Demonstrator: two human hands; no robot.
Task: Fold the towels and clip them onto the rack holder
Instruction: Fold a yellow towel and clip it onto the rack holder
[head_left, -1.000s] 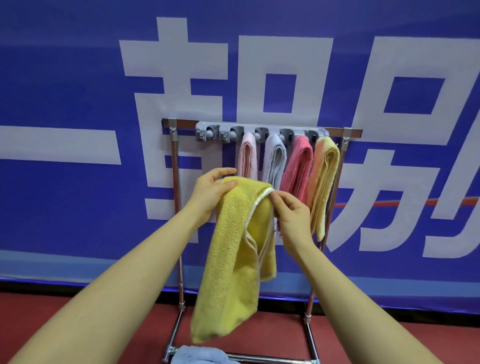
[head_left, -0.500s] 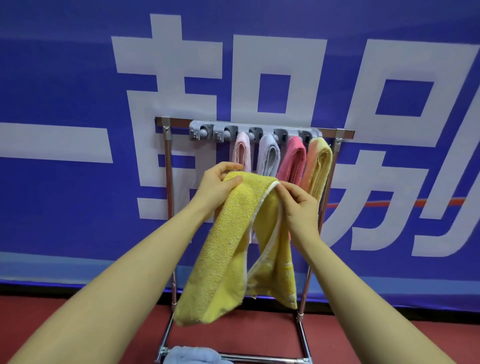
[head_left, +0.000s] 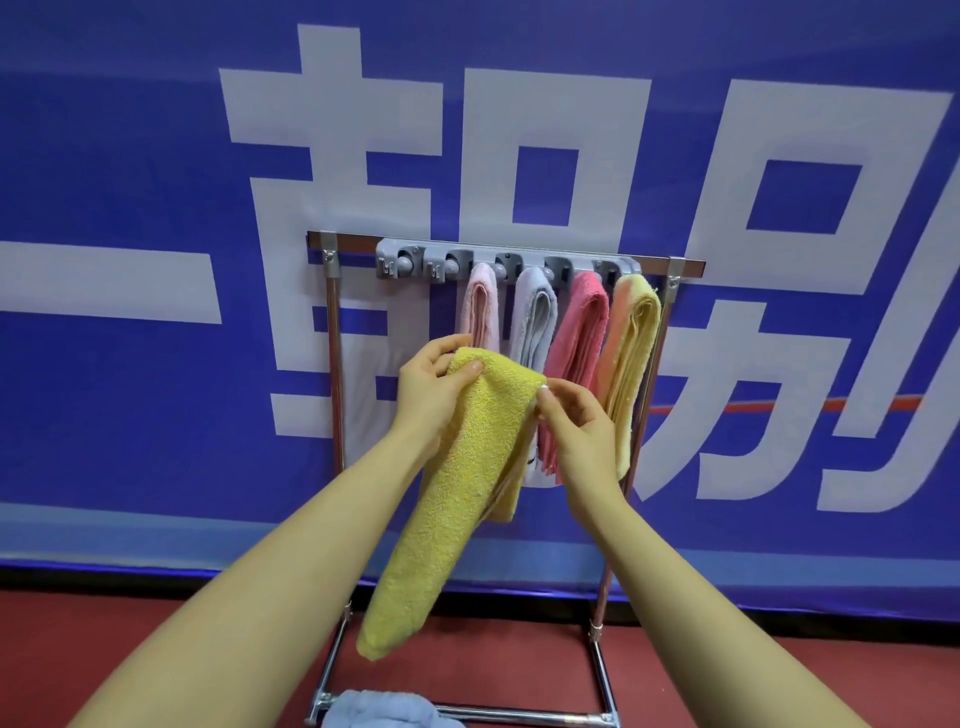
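I hold a yellow towel (head_left: 457, 488) in front of the rack, folded lengthwise and hanging down. My left hand (head_left: 428, 392) grips its top left fold, thumb on the front. My right hand (head_left: 576, 426) pinches the top right corner at the white edge. Behind it, the grey clip holder (head_left: 506, 258) on the metal rack (head_left: 332, 364) carries a light pink towel (head_left: 480, 306), a pale lilac towel (head_left: 535, 317), a pink towel (head_left: 582, 343) and a peach-yellow towel (head_left: 631, 353). The two left clips hold nothing.
A light blue towel (head_left: 384, 712) lies on the rack's bottom bar near the red floor (head_left: 104, 639). A blue banner with large white characters (head_left: 156, 208) fills the wall right behind the rack.
The two halves of the yellow towel have been brought together into a narrower fold. The loose right flap now hangs behind the front layer, and my hands are closer together.
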